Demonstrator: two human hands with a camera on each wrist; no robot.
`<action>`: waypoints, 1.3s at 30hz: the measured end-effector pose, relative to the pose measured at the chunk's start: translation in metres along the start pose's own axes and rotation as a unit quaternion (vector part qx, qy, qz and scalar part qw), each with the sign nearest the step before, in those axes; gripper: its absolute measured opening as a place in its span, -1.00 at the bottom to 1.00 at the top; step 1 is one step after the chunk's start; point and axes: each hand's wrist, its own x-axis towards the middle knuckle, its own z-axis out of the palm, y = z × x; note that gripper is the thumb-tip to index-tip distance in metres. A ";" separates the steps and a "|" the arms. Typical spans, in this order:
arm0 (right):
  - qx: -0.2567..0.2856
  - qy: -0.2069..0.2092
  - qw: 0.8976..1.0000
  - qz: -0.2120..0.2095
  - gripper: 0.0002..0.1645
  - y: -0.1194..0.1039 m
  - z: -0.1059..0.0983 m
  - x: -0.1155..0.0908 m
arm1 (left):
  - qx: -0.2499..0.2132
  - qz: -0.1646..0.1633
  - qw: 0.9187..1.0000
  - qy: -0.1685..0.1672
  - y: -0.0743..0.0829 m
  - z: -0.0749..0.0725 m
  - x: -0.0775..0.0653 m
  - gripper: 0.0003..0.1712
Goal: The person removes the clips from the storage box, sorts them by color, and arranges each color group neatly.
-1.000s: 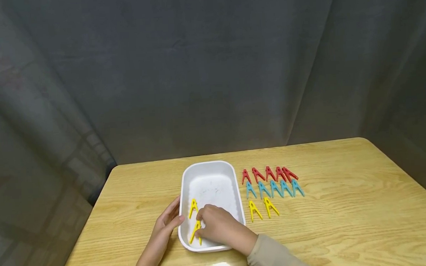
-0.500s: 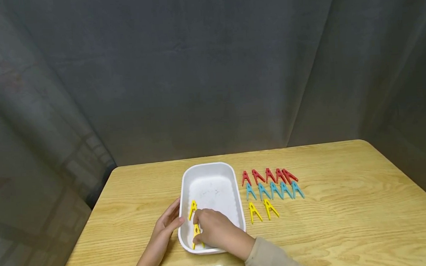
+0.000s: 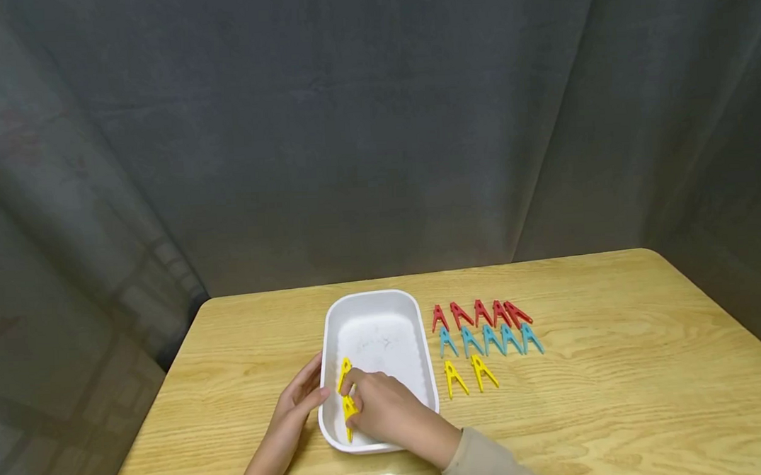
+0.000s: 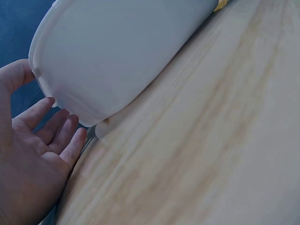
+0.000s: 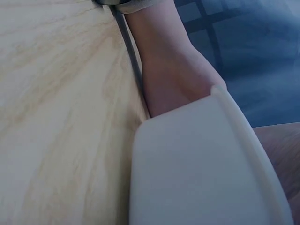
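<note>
A white tray lies on the table with two yellow clothespins in its left part. My right hand reaches into it, thumb and fingers pinching the nearer yellow clothespin. Just beyond, by the index finger, lies the farther yellow clothespin, partly covered. Along the tray's left side, my left hand rests with relaxed fingers; its thumb touches the rim. The left wrist view shows this hand's fingers spread by the outer wall. In the right wrist view the tray wall hides the right fingers.
Right of the tray, clothespins lie in rows on the wooden table: several red clothespins, several blue clothespins and two yellow clothespins. A dark grey curtain hangs behind the table.
The nearer yellow clothespin has turned in my right fingers, from slanted with legs spread to nearly upright and edge-on. The right index finger has shifted left toward the farther clothespin. My left hand stays put.
</note>
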 end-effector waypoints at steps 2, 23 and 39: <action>0.005 0.011 1.000 -0.003 -0.58 0.001 -0.003 -0.001 | 0.001 0.002 1.000 0.000 0.000 0.000 0.000 -0.34; 0.041 0.124 0.990 -0.058 -0.62 0.002 -0.041 -0.033 | 0.011 -0.007 1.000 0.008 0.002 0.001 -0.001 -0.34; 0.025 0.179 0.982 -0.048 -0.62 0.025 -0.062 -0.062 | 0.000 -0.008 1.000 0.014 0.001 0.001 0.000 -0.32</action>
